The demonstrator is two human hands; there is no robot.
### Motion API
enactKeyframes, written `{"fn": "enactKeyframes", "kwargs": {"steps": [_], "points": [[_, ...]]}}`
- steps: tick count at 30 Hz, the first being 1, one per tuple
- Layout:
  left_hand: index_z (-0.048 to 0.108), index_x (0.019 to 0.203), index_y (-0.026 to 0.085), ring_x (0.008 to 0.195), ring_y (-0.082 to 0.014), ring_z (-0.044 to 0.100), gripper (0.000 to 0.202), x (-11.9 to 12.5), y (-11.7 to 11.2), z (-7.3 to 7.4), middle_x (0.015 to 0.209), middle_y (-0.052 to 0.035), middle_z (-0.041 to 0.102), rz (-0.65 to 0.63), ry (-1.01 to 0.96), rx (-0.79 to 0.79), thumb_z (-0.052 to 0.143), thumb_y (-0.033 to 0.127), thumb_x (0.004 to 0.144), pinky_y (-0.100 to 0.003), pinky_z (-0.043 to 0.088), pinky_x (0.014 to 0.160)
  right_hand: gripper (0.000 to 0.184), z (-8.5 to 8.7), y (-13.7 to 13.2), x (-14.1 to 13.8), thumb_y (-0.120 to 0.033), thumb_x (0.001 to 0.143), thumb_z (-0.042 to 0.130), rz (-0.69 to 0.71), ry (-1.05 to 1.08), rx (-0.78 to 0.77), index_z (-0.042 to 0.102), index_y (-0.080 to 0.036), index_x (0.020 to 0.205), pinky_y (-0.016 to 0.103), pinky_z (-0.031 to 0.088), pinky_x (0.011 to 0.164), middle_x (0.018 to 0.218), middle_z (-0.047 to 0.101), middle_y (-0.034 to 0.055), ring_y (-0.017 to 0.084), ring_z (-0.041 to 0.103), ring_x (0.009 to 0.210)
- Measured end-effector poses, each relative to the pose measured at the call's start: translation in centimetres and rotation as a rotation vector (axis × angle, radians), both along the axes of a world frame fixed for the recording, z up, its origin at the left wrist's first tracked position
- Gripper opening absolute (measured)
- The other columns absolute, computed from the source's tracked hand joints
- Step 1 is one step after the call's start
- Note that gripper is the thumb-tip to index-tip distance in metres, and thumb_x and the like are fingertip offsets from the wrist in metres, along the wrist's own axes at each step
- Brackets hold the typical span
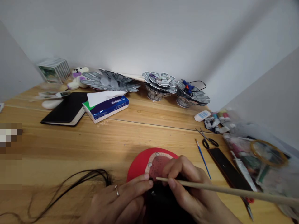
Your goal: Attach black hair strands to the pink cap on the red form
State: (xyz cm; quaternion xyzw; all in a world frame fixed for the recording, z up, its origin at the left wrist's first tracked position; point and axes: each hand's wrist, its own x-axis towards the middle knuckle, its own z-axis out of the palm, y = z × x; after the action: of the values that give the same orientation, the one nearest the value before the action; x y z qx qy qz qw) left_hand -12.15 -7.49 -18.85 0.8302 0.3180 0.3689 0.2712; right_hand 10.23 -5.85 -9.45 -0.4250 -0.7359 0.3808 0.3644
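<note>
A red rounded form (pixel 137 163) stands at the table's near edge. A pale band with round pin heads (pixel 149 165) borders a pinkish patch (pixel 158 165) dotted with dark marks. Black hair (pixel 163 207) covers the form's near side. My left hand (pixel 123 196), wearing a ring, rests at the patch's near edge, fingertips pinched on a bit of black hair. A loose lock of black hair (pixel 93 175) trails left from behind it. My right hand (pixel 189 183) grips a thin wooden stick (pixel 210 186), its tip close to my left fingertips.
Scissors (pixel 206 140), a blue paintbrush (pixel 203 160) and a dark phone-like slab (pixel 227 166) lie to the right, beside plastic bags (pixel 263 155). A tissue pack (pixel 109 109) and black notebook (pixel 67 109) lie back left. Grey paper bowls (pixel 160 85) line the wall.
</note>
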Motion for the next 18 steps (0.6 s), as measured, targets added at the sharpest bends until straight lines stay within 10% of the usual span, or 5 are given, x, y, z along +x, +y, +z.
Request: {"fn": "enactKeyframes", "kwargs": {"steps": [7, 12, 18], "points": [[0.061, 0.102, 0.024, 0.079, -0.0088, 0.076, 0.017, 1.4, 0.8, 2.2, 0.092, 0.002, 0.079, 0.157, -0.013, 0.218, 0.045, 0.019, 0.1, -0.009, 0.055, 0.082, 0.017, -0.3, 0.0, -0.2, -0.013, 0.094, 0.052, -0.027, 0.066, 0.005, 0.053, -0.024, 0.081, 0.019, 0.047, 0.06, 0.075, 0.062, -0.0031, 0.011, 0.058, 0.065], [0.059, 0.078, 0.023, 0.057, -0.0117, 0.061, 0.036, 2.8, 0.8, 3.5, 0.066, 0.0043, 0.063, 0.2, 0.112, -0.229, 0.032, 0.027, 0.102, -0.019, 0.046, 0.054, 0.016, -0.3, 0.0, 0.0, -0.015, 0.094, 0.053, -0.038, 0.037, 0.009, 0.053, -0.023, 0.08, 0.021, 0.047, 0.057, 0.072, 0.061, -0.0023, 0.013, 0.058, 0.063], [0.046, 0.076, 0.023, 0.058, -0.0121, 0.045, 0.031, 3.2, 1.4, 3.8, 0.064, 0.0065, 0.046, 0.103, 0.138, -0.634, 0.032, 0.039, 0.098, -0.023, 0.031, 0.055, 0.015, -0.2, 0.1, -0.2, -0.015, 0.091, 0.055, -0.064, -0.002, 0.053, 0.054, -0.022, 0.078, 0.021, 0.044, 0.052, 0.068, 0.059, -0.0023, 0.013, 0.056, 0.058]]}}
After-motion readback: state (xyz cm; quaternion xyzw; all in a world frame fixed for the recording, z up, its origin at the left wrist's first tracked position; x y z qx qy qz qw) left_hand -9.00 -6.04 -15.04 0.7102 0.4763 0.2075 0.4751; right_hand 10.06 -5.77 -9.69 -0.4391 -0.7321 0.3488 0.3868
